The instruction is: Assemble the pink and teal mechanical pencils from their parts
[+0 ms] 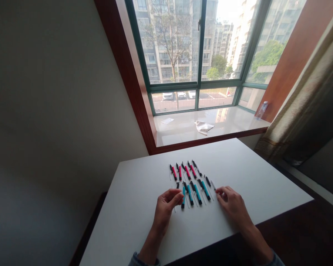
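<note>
My left hand is above the left end of the near row of pen parts, thumb and fingertips pressed together. Whatever may be in that pinch is too small to make out. Just right of it lies a blue pen barrel with a black end. My right hand is at the right end of the same row, its thumb and index finger closed at the lower end of a thin white pen refill. Between the hands lie more blue barrels, black pen pieces and thin refills.
Behind the near row, red pen barrels lie with black pieces and refills. The parts rest on a white table. Beyond it, the window sill holds a white cloth, a paper and a clear bottle. A curtain hangs at right.
</note>
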`<action>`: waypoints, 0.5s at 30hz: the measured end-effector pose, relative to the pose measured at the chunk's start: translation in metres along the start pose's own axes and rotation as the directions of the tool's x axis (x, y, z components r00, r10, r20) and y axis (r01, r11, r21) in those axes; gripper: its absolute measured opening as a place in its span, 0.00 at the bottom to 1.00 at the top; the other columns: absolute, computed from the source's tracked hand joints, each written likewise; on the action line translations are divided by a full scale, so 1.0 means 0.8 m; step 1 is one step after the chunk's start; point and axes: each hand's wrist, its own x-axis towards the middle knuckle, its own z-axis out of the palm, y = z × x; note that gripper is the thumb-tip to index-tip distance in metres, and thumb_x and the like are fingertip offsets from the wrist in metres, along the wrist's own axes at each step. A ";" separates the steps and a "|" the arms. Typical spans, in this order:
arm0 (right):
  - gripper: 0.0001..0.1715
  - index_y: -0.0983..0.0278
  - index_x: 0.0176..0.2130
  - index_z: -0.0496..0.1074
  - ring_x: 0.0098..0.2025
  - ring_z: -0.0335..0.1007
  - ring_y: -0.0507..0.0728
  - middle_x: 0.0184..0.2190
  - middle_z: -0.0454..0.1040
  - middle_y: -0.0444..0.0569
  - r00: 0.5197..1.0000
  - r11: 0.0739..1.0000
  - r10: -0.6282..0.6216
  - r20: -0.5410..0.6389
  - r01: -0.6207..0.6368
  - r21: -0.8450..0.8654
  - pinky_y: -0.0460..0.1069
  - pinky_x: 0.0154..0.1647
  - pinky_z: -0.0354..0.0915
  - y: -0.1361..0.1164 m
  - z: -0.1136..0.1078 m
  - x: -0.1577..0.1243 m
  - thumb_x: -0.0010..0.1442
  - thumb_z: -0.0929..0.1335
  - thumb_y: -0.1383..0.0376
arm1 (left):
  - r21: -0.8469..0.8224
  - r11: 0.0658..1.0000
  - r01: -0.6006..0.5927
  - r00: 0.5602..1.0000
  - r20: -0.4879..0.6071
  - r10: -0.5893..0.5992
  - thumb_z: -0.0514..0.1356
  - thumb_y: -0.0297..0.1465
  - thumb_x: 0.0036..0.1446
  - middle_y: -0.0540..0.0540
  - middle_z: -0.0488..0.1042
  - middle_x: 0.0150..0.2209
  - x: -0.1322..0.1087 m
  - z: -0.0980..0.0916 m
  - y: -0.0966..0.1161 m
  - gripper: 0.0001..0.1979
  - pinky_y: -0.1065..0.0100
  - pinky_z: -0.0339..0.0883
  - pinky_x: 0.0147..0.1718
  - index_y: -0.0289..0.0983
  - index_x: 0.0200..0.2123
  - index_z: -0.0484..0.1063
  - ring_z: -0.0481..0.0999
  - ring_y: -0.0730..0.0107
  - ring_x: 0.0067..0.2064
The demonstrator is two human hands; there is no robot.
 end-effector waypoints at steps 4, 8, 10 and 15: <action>0.11 0.59 0.37 0.78 0.33 0.76 0.60 0.38 0.79 0.52 1.000 1.000 -0.013 0.005 0.013 0.017 0.53 0.38 0.71 -0.005 0.003 -0.002 0.63 0.66 0.59 | 0.049 0.999 -0.018 1.000 0.011 0.018 0.74 0.41 0.48 0.42 0.83 0.33 -0.002 0.003 0.005 0.18 0.62 0.75 0.40 0.35 0.38 0.84 0.80 0.62 0.35; 0.11 0.59 0.37 0.78 0.33 0.76 0.60 0.37 0.79 0.51 1.000 0.999 -0.012 0.005 0.012 0.030 0.52 0.38 0.71 -0.007 0.003 -0.002 0.63 0.67 0.58 | 0.100 0.994 -0.041 0.998 0.041 0.037 0.73 0.43 0.50 0.41 0.83 0.32 -0.004 0.006 0.008 0.18 0.64 0.74 0.37 0.35 0.37 0.84 0.79 0.64 0.32; 0.11 0.59 0.38 0.78 0.34 0.76 0.60 0.37 0.79 0.51 1.000 0.999 -0.006 0.011 0.005 0.036 0.52 0.38 0.70 -0.008 0.001 -0.002 0.64 0.67 0.58 | 0.108 0.993 -0.053 0.997 0.063 0.046 0.73 0.43 0.50 0.41 0.83 0.32 -0.003 0.006 0.008 0.18 0.65 0.73 0.36 0.35 0.37 0.85 0.79 0.64 0.32; 0.15 0.59 0.40 0.79 0.36 0.74 0.61 0.38 0.79 0.52 1.000 0.996 -0.017 -0.027 0.019 0.092 0.53 0.39 0.69 -0.036 -0.007 -0.004 0.66 0.67 0.53 | 0.120 0.991 -0.063 0.996 0.074 0.055 0.73 0.43 0.50 0.41 0.82 0.30 -0.002 0.006 0.005 0.17 0.66 0.72 0.35 0.34 0.36 0.85 0.78 0.65 0.31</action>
